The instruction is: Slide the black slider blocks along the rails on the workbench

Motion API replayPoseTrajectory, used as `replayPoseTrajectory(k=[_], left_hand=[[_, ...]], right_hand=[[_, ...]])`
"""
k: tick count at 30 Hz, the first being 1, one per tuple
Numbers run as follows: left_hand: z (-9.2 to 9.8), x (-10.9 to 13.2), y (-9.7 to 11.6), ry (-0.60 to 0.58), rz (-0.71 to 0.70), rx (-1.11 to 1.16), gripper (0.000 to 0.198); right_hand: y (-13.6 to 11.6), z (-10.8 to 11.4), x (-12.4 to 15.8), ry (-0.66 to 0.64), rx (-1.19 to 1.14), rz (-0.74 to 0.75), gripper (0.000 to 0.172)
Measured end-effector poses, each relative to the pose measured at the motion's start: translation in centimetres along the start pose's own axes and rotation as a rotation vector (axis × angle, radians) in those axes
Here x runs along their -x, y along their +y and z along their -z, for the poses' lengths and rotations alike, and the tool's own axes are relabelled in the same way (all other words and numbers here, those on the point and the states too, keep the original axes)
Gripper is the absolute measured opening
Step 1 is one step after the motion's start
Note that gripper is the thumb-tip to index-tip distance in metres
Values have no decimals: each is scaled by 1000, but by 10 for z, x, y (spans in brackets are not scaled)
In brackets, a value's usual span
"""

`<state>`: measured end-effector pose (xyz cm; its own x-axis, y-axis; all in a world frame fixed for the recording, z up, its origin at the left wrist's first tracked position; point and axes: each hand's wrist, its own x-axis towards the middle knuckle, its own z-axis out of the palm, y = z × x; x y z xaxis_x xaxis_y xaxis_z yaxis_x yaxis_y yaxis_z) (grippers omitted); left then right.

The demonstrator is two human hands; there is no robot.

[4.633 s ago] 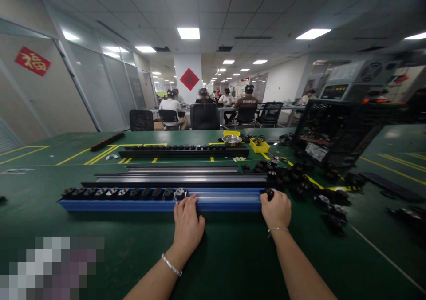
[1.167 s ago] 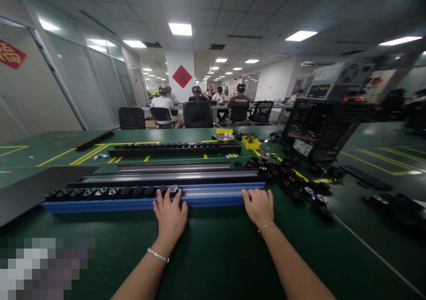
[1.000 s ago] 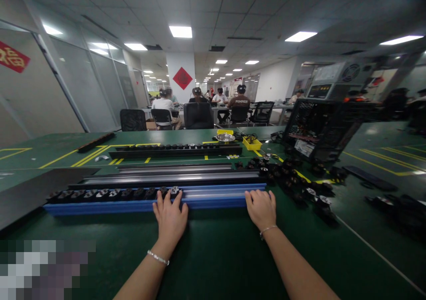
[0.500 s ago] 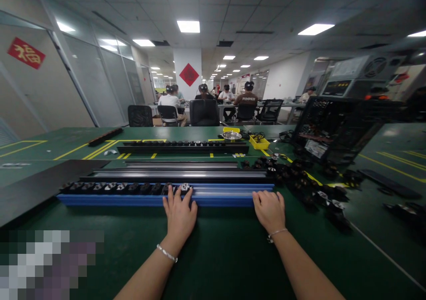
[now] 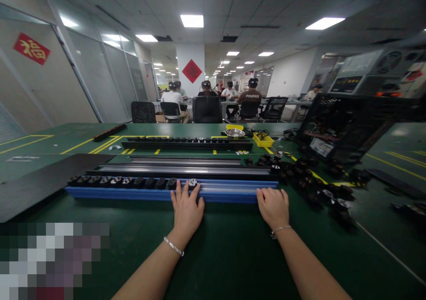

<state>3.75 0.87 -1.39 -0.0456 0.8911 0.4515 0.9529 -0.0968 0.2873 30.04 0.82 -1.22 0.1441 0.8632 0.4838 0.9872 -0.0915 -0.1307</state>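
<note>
A long blue channel rail (image 5: 233,197) lies crosswise before me, its left part filled with a row of black socket-like modules (image 5: 138,183). My left hand (image 5: 187,207) is spread over the front wall of the rail, with fingertips touching the modules near the row's right end. A module with a bright silver face (image 5: 193,183) shows between those fingers. At the rail's right end, my right hand (image 5: 273,207) has its fingers curled over the edge and grips it. The fingertips of that hand are partly hidden.
Behind the rail lie black channel rails (image 5: 186,170) and a filled black rail (image 5: 186,145). Loose black modules (image 5: 306,175) are heaped to the right, near an open computer case (image 5: 328,133). A yellow tray (image 5: 262,140) and metal bowl (image 5: 234,132) stand farther back; a dark board (image 5: 49,175) lies left.
The whole view has shifted a little. My left hand and the silver-faced module have moved slightly right along the rail. My right hand keeps its hold on the rail's end.
</note>
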Motion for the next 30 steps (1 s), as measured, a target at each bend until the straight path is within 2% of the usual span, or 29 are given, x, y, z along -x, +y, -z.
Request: replayPoseTrajectory(k=[13,21,27,30], left_hand=[[2,2,1,-38,-25,15,44],[2,2,0,-29,-36,75,43],[-2,1,-1,2,-16,168,39],[-5,0,-4,24,4,194,45]], right_hand=[[0,-3,0,12,29,2,44],[-5,-1,4,40,-60,-2,39],[-23,-6,9,67,-147,230,38],[-37,-5,11,44,-193,324,38]])
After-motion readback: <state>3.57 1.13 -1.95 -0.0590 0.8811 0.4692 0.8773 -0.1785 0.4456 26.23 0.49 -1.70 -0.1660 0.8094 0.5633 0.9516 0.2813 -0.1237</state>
